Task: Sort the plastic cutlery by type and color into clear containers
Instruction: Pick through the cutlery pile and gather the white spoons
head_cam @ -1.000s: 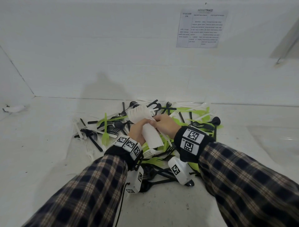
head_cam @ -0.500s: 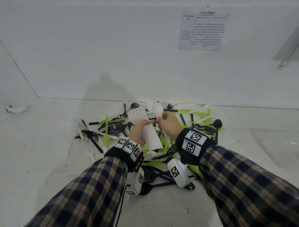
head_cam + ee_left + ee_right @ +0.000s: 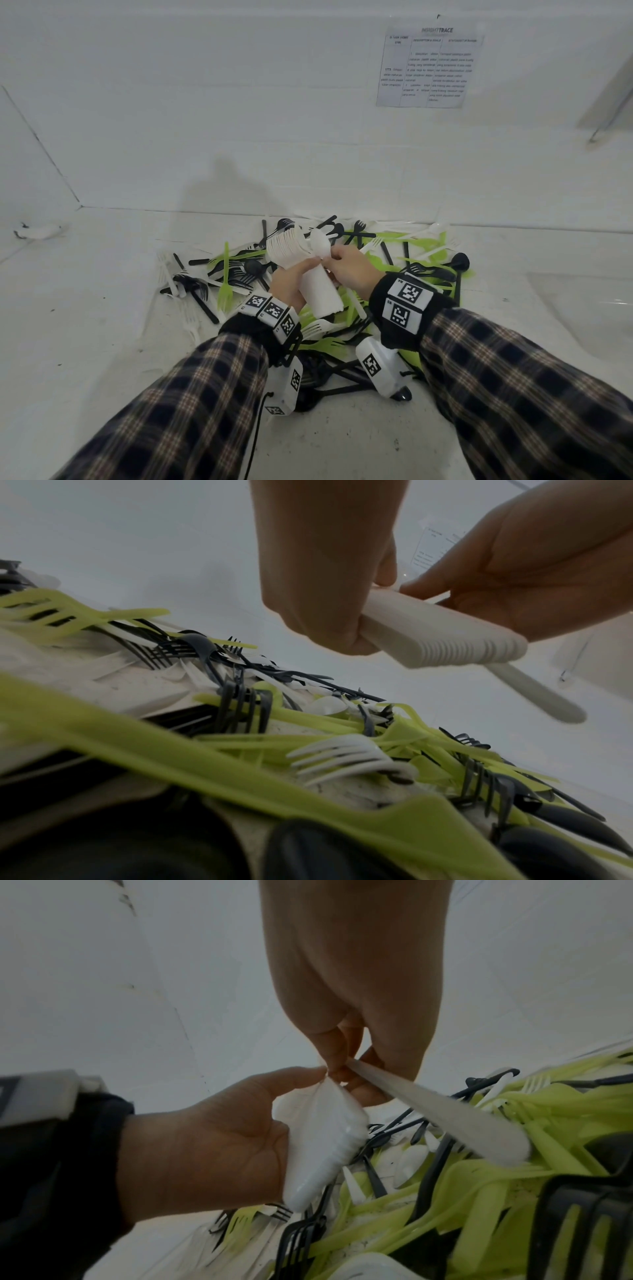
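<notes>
A mixed pile of black, green and white plastic cutlery (image 3: 224, 284) lies on the white floor against the wall. Above it my left hand (image 3: 301, 270) grips a nested stack of white spoons (image 3: 320, 294), bowls pointing away from me. My right hand (image 3: 334, 258) pinches a single white spoon (image 3: 318, 244) by its neck and holds it against the right side of the stack. In the left wrist view the stack's handle ends (image 3: 445, 639) stick out below my left hand (image 3: 318, 588), with the single spoon's handle (image 3: 534, 693) beneath them. The right wrist view shows my right hand (image 3: 352, 1047) pinching that handle (image 3: 438, 1110).
A clear container (image 3: 589, 308) sits on the floor at the right. A printed sheet (image 3: 428, 68) hangs on the back wall. A small white scrap (image 3: 37, 231) lies at the far left. Bare floor stretches left of the pile and in front of it.
My right hand has raised a single white spoon and brought it beside the bowls of the stack. My left hand has kept hold of the stack and lifted it slightly.
</notes>
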`<action>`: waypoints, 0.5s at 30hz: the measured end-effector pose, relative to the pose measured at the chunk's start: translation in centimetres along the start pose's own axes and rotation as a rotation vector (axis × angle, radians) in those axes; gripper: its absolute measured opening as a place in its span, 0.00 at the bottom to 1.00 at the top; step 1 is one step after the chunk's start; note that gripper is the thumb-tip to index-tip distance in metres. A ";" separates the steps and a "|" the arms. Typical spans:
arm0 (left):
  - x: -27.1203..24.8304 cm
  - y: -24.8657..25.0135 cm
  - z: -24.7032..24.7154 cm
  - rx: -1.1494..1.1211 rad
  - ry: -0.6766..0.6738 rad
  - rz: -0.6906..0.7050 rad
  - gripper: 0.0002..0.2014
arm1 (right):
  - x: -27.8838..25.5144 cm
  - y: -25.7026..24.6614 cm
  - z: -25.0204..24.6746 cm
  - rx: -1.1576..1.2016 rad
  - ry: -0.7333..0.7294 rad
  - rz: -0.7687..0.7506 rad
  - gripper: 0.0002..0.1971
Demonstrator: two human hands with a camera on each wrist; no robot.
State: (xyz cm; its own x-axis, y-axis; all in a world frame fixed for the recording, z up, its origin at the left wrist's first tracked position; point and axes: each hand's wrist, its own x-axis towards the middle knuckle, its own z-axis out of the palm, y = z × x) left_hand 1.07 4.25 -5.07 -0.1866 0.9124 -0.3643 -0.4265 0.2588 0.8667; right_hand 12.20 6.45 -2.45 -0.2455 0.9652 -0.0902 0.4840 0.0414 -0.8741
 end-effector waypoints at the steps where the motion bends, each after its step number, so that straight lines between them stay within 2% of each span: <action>1: 0.1 -0.1 -0.1 0.004 0.007 0.021 0.17 | -0.3 -0.1 0.0 0.004 0.000 0.000 0.12; 3: 0.4 -0.3 -0.3 0.060 0.049 0.053 0.15 | -0.6 0.0 0.2 0.013 0.031 -0.001 0.12; 4: 0.4 -0.3 -0.4 0.080 0.062 0.063 0.18 | -0.4 0.3 0.4 0.004 0.070 -0.003 0.11; 7: 0.0 0.0 0.0 0.086 0.026 0.050 0.21 | -0.3 -0.1 0.6 -0.020 0.113 0.016 0.10; 11: -0.9 0.2 0.5 0.078 -0.036 0.040 0.06 | -0.7 -0.5 0.7 -0.035 0.085 -0.035 0.11; 15: -1.0 0.0 0.4 0.061 -0.093 0.042 0.14 | -0.9 -0.2 0.8 -0.024 0.200 0.009 0.12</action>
State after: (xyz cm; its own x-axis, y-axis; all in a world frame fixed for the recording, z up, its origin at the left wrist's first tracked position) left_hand 1.60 3.43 -4.54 -0.1195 0.9476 -0.2961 -0.3645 0.2356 0.9009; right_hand 11.67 5.38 -2.54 -0.0708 0.9975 0.0004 0.5062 0.0363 -0.8616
